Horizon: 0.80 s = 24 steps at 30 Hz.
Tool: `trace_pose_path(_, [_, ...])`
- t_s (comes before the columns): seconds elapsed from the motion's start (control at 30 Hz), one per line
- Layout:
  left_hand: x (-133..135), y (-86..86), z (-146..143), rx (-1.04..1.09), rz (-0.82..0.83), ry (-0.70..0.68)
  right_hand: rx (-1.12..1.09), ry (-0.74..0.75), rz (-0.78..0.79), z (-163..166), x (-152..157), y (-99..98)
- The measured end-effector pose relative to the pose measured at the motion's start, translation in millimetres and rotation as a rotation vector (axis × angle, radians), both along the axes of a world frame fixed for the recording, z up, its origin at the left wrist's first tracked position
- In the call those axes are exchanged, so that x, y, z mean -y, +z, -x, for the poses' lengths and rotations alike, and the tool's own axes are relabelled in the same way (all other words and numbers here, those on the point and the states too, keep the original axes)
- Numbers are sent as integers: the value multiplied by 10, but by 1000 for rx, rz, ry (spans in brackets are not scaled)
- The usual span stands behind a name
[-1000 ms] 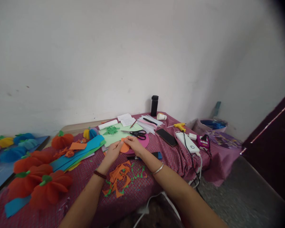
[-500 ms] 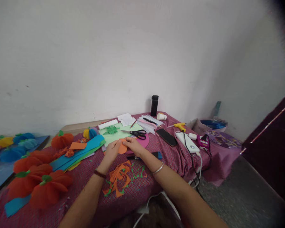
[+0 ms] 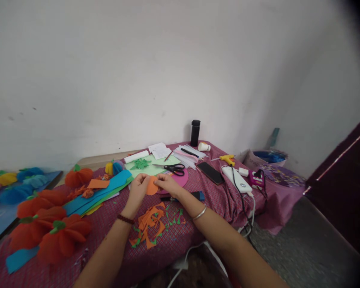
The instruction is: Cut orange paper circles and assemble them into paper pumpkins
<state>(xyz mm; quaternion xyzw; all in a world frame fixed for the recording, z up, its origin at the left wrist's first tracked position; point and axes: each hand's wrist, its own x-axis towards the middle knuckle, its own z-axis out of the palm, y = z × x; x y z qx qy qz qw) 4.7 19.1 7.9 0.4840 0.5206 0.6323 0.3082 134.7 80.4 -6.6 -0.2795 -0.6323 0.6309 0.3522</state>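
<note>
Between both hands is a rounded piece of orange paper. My left hand pinches its left side, and my right hand grips its right edge with thumb and fingers. Just beyond the hands, black scissors lie over a pink paper disc and a pale green sheet. Orange paper scraps and small green scraps are scattered on the cloth below the hands. A dark, blue-ended tool lies partly hidden under my right forearm.
Orange paper pumpkins and blue paper strips fill the left side. Toward the right are a phone, a yellow glue gun, a white power bank with cables, and a black bottle at the back.
My left hand has shifted slightly left and its fingers have moved on the orange paper, so more of the paper shows. The things on the table stay where they were.
</note>
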Motion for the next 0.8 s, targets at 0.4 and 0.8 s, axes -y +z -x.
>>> trace_pose_path(0.4, [-4,32,17,388,22,-51,52,85,-40,-13,8,-19])
trace_pose_path(0.8, [-4,-9,-1,162,159,-176,-47,-241,-203,6,-141,-117])
